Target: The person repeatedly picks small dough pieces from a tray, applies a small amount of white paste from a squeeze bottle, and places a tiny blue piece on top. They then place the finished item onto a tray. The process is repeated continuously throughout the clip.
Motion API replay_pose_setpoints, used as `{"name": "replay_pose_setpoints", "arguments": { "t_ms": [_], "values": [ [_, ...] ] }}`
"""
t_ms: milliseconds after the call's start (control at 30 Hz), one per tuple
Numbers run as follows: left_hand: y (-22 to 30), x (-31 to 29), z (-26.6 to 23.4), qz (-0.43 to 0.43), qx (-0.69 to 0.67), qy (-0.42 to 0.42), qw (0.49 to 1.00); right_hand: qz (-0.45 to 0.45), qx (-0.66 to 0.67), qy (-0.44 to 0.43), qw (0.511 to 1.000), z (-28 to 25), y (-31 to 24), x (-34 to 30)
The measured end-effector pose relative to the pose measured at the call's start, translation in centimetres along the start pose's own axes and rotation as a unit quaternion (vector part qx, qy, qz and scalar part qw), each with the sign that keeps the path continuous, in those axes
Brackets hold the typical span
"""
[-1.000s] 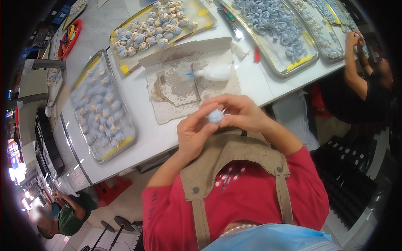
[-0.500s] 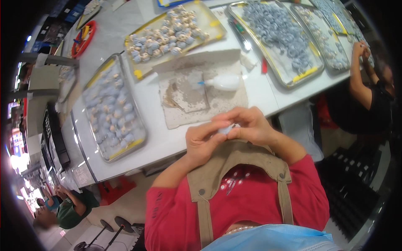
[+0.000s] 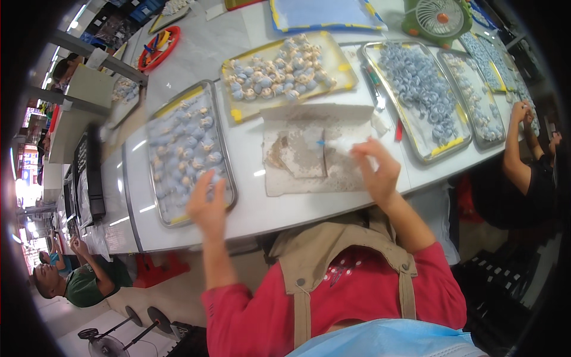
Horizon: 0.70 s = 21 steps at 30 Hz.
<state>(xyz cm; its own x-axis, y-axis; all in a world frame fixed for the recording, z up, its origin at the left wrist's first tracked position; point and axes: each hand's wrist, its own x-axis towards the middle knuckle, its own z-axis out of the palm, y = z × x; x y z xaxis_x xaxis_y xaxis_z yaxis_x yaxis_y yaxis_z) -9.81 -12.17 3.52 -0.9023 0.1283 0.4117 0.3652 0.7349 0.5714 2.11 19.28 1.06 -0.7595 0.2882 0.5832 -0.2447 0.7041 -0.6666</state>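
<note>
My left hand (image 3: 208,205) is over the near right corner of the left metal tray (image 3: 231,178), thumb and fingers curled round a small blue-grey piece (image 3: 210,191). That tray holds many rounded blue-grey and cream pieces (image 3: 184,149). At the right side of a stained cardboard sheet (image 3: 285,187), my right hand (image 3: 377,169) has its fingertips at the end of a white squeeze bottle (image 3: 342,144). The bottle lies on its side with its blue tip pointing left; my fingers partly hide it.
Behind the cardboard stands a yellow-edged tray (image 3: 238,113) of similar pieces. To the right, a metal tray (image 3: 416,152) holds blue-grey curled parts. A green fan (image 3: 440,21), a blue tray (image 3: 321,15) and a red basket (image 3: 160,50) stand farther back. Another person's hands (image 3: 522,112) work at far right.
My hands have parted. The left has moved left to the tray with the small piece; the right has moved up to the bottle. The whole view has shifted.
</note>
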Motion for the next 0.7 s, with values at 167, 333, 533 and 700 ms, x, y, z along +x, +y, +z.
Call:
{"name": "replay_pose_setpoints", "arguments": {
  "t_ms": [167,333,533,700],
  "values": [
    [0.0,5.9,0.9,0.096,0.057,0.005,0.994,0.096,-0.018,0.054,0.994,1.1,1.8,0.3],
    [4.9,12.9,10.0,0.201,-0.052,-0.073,0.976,0.173,-0.003,-0.002,0.985,1.2,1.5,0.2],
    [5.0,14.9,16.6,0.194,0.049,-0.118,0.972,0.133,-0.032,-0.024,0.990,0.7,1.9,0.0],
    [4.5,14.4,14.2,0.048,-0.249,-0.090,0.963,0.063,-0.110,-0.077,0.989,-0.1,1.4,-0.3]
  ]
}}
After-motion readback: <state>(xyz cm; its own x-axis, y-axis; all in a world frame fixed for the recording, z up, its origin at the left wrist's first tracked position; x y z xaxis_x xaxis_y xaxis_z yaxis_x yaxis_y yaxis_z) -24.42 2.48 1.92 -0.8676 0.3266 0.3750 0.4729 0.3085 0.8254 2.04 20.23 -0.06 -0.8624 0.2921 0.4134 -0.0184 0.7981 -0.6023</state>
